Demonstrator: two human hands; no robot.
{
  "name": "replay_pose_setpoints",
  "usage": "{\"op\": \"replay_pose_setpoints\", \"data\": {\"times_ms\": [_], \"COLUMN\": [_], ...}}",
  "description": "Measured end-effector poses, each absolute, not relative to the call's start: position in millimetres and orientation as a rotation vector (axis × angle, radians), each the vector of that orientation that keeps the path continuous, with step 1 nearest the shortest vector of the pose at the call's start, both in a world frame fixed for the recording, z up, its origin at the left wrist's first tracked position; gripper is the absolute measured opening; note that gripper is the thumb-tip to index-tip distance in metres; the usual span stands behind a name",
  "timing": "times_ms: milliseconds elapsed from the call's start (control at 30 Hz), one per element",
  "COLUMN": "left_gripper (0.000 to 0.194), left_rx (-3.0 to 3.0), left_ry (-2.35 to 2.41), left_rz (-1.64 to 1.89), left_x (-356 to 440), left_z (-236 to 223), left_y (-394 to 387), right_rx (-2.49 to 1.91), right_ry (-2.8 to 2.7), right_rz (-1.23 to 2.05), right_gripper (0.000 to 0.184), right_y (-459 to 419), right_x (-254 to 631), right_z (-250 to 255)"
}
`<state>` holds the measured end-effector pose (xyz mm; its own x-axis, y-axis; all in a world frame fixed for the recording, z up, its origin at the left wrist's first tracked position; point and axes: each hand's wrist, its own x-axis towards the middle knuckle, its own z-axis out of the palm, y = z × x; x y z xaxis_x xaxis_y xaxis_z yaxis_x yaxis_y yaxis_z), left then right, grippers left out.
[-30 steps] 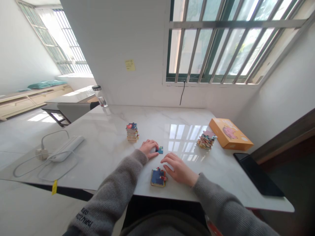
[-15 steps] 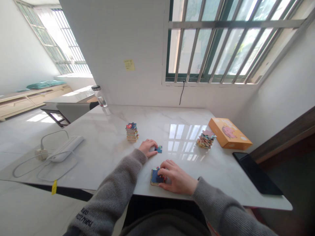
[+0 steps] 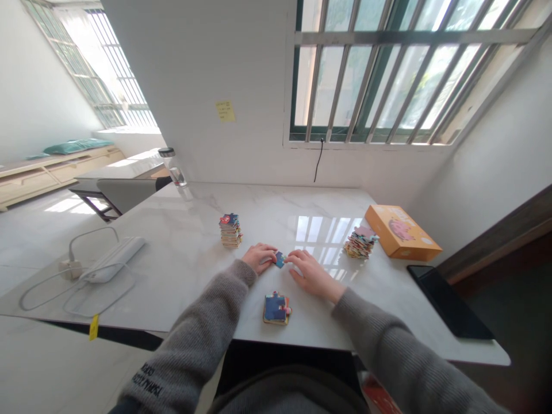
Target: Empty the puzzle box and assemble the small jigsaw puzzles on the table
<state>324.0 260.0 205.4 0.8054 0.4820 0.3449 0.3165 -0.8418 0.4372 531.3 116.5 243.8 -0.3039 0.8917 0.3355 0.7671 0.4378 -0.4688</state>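
Observation:
A small blue jigsaw puzzle piece lies between my two hands near the middle of the table, turned at an angle. Thumb and fingers of my left hand are closed on its left side. On its right side, my right hand grips the edge with its fingertips. Closer to me sits a low stack of puzzle pieces, the top one dark blue, untouched by either hand. A tall stack of puzzle pieces stands beyond my left hand. Another, messier pile of puzzle pieces is off to the right.
An orange box and a black tablet-like slab lie at the right. At the left are a white power strip with its cable and, farther back, a clear bottle. The white table's back edge meets the wall.
My right hand has left the low near stack and moved forward to the blue piece. That piece has turned at an angle, while my left hand stays beside it.

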Motion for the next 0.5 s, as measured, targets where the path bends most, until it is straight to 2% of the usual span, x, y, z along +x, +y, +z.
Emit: {"op": "replay_pose_setpoints", "data": {"times_ms": [167,267,400,500], "left_gripper": [0.008,0.022,0.010,0.010], "left_rx": [2.695,2.703,2.679,2.693], "left_ry": [0.728,0.800,0.804,0.836], "left_rz": [0.613,0.571,0.588,0.613], "left_x": [326.3,329.5,331.6,331.4], "left_z": [213.5,219.2,219.2,215.2], "left_y": [251.0,244.0,244.2,247.7], "right_rx": [-1.480,-1.504,-1.505,-1.452], "right_ry": [-2.252,-2.237,-2.199,-2.167], "right_rz": [0.206,0.141,0.145,0.196], "right_gripper": [0.028,0.025,0.018,0.019], "right_y": [143.5,139.7,131.8,129.7], "right_x": [533.5,527.2,523.5,525.6], "right_z": [235.9,234.2,230.8,230.1]}}
